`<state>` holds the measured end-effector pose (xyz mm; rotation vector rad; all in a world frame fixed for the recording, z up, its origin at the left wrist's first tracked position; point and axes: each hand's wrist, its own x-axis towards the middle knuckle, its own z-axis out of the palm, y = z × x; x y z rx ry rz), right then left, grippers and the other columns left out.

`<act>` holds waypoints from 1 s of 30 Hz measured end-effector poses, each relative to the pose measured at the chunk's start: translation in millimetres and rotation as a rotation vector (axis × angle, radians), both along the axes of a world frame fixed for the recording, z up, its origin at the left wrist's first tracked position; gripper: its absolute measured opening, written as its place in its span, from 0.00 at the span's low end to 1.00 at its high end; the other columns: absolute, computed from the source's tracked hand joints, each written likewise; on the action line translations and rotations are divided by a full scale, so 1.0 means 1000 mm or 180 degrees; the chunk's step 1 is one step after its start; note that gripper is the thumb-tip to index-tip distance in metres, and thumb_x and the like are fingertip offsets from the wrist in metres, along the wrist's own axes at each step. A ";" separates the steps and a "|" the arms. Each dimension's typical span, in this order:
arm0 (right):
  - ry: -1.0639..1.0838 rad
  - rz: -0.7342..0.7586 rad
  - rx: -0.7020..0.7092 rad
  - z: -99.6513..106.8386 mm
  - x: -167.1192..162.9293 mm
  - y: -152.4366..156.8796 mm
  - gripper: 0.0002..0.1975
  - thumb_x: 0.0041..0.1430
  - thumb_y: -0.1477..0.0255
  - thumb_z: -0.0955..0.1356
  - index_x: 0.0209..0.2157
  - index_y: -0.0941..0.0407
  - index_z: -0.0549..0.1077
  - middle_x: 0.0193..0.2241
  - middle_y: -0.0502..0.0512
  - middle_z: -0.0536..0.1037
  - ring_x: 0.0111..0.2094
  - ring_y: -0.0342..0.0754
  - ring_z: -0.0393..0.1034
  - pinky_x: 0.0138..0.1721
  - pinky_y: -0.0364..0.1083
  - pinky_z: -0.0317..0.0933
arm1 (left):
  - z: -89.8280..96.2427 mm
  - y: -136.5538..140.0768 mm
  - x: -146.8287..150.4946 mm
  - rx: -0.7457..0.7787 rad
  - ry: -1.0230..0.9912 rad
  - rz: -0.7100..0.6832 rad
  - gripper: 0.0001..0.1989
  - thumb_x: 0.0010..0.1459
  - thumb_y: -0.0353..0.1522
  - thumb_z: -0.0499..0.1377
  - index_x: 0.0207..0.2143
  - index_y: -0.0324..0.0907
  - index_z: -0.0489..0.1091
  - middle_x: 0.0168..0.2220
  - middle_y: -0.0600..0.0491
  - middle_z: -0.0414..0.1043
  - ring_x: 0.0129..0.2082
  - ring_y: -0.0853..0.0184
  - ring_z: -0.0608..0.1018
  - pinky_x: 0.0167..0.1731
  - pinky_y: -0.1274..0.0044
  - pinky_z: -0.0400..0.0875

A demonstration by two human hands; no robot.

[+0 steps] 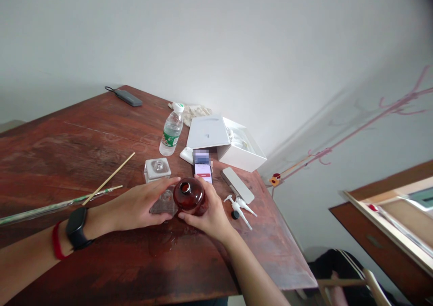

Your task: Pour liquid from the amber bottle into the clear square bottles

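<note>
My right hand point(214, 218) is closed around a round amber bottle point(188, 197) with an uncapped neck. It stands upright near the table's front. Just left of it, my left hand point(144, 204) grips a clear square bottle point(165, 204), thumb in front and fingers behind; part of this bottle is hidden by the hand. The two bottles sit side by side, close together. Behind my left hand stands another square bottle point(158, 168) with white contents. Right of my right hand lie white pump heads point(237, 205) and a small black cap point(235, 215).
A water bottle point(171, 130), phone point(203, 168), white box point(243, 148) and long grey-white case point(237, 184) are farther back. Chopsticks point(110, 177) lie left, a grey device point(126, 97) at the far corner. Water drops wet the table point(135, 270). A seated person's leg point(338, 274) shows lower right.
</note>
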<state>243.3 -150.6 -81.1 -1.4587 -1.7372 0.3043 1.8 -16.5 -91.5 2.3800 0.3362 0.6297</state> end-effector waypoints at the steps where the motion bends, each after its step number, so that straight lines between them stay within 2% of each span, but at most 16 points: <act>1: 0.0003 -0.0008 -0.0007 0.000 0.000 0.000 0.49 0.50 0.61 0.83 0.71 0.50 0.64 0.65 0.64 0.76 0.66 0.65 0.71 0.68 0.63 0.65 | 0.001 0.000 0.000 -0.0004 0.0016 -0.0007 0.44 0.61 0.37 0.69 0.75 0.50 0.54 0.69 0.42 0.70 0.64 0.46 0.78 0.65 0.56 0.73; 12: 0.0003 -0.0032 -0.0012 0.000 0.000 0.000 0.51 0.49 0.61 0.84 0.71 0.49 0.65 0.64 0.64 0.76 0.65 0.66 0.72 0.67 0.63 0.67 | 0.010 -0.003 0.001 -0.0048 0.0083 -0.0057 0.36 0.61 0.35 0.69 0.70 0.47 0.62 0.66 0.43 0.73 0.64 0.47 0.78 0.65 0.57 0.73; 24: -0.0066 -0.0018 0.0011 0.000 0.001 -0.001 0.51 0.49 0.62 0.84 0.71 0.49 0.65 0.64 0.64 0.76 0.65 0.66 0.72 0.66 0.64 0.68 | 0.006 -0.001 0.001 -0.0040 0.0111 -0.0058 0.38 0.61 0.35 0.69 0.70 0.47 0.60 0.68 0.42 0.71 0.65 0.46 0.77 0.66 0.56 0.72; 30: -0.0063 -0.0023 0.0021 0.001 0.000 -0.001 0.51 0.49 0.62 0.84 0.71 0.49 0.65 0.64 0.64 0.76 0.66 0.66 0.72 0.66 0.63 0.68 | 0.001 -0.001 0.001 -0.0040 0.0093 -0.0024 0.43 0.61 0.36 0.69 0.74 0.48 0.54 0.70 0.41 0.69 0.66 0.45 0.76 0.66 0.54 0.72</act>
